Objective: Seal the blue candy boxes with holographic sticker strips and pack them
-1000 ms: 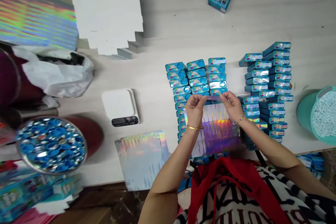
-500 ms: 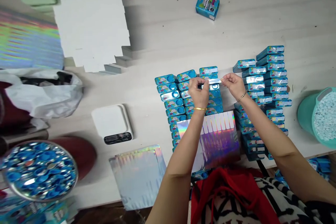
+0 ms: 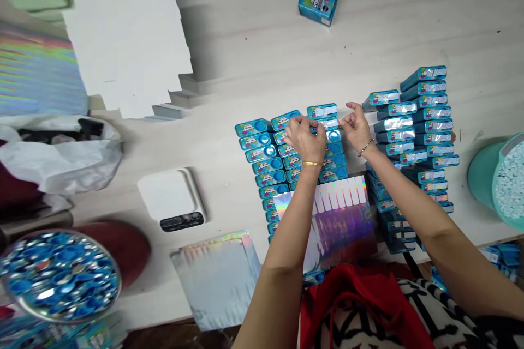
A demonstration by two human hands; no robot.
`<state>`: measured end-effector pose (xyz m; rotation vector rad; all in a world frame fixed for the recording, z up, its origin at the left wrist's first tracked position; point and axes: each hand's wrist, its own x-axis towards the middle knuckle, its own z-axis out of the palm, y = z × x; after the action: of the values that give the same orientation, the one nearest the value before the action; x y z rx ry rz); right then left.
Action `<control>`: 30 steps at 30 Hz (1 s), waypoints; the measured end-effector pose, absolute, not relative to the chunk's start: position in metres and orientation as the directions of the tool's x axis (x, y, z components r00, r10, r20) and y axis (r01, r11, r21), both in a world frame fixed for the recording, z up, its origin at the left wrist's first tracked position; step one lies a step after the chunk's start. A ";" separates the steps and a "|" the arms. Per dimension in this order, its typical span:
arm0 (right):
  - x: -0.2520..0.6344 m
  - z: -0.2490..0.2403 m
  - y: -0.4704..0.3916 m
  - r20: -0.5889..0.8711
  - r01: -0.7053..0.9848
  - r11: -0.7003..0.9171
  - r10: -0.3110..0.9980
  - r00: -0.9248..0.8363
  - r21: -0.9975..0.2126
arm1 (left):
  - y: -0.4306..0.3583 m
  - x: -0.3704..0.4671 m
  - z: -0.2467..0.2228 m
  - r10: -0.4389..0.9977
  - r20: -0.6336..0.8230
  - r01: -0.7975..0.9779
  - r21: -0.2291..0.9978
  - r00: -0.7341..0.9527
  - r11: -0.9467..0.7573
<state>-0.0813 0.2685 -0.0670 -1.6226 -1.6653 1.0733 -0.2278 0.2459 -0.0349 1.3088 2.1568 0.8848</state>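
Note:
In the head view, my left hand is closed, thumb and fingertips at the left end of a shiny silver sticker strip. The strip lies along the top of a blue tin in the third row. My right hand pinches at the strip's right end, its index finger raised. Just behind is a tin with a similar strip on top. Several rows of blue tins stand around my left hand. A sheet of holographic stickers lies under my forearms, on the tins.
More tins with strips stand in rows at right. A teal bucket of white pieces is beyond them. One blue tin lies at the back. Leftward are a white scale, silver sheets, stacked white cardboard and a container of blue-and-silver pieces.
The strip, held stretched between my hands before, has come down onto a tin top. My left hand moved slightly left, and my right index finger lifted. The whole view shifted a little.

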 end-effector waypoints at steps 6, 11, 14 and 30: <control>-0.083 -0.064 0.239 -0.118 0.518 -0.083 0.992 -0.034 -0.851 | 0.246 -0.243 -0.042 0.882 0.012 0.692 0.625 -0.470 0.361; -0.077 -0.059 0.229 -0.190 0.724 0.044 0.952 -0.239 -0.688 | 0.248 -0.241 -0.053 0.867 0.156 0.764 0.563 -0.473 0.316; -0.068 -0.047 0.235 -0.309 0.871 0.106 0.909 -0.281 -0.479 | 0.248 -0.241 -0.047 0.870 0.144 0.759 0.568 -0.472 0.318; -0.167 0.007 0.114 -0.215 0.724 0.435 0.759 -0.615 -0.535 | 0.076 -0.370 0.008 0.958 -0.213 0.902 0.424 0.192 -0.087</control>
<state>-0.1670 0.1137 0.0067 -1.3508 -2.6121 0.9299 -0.3700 0.0755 0.0079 2.0136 1.7344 0.1629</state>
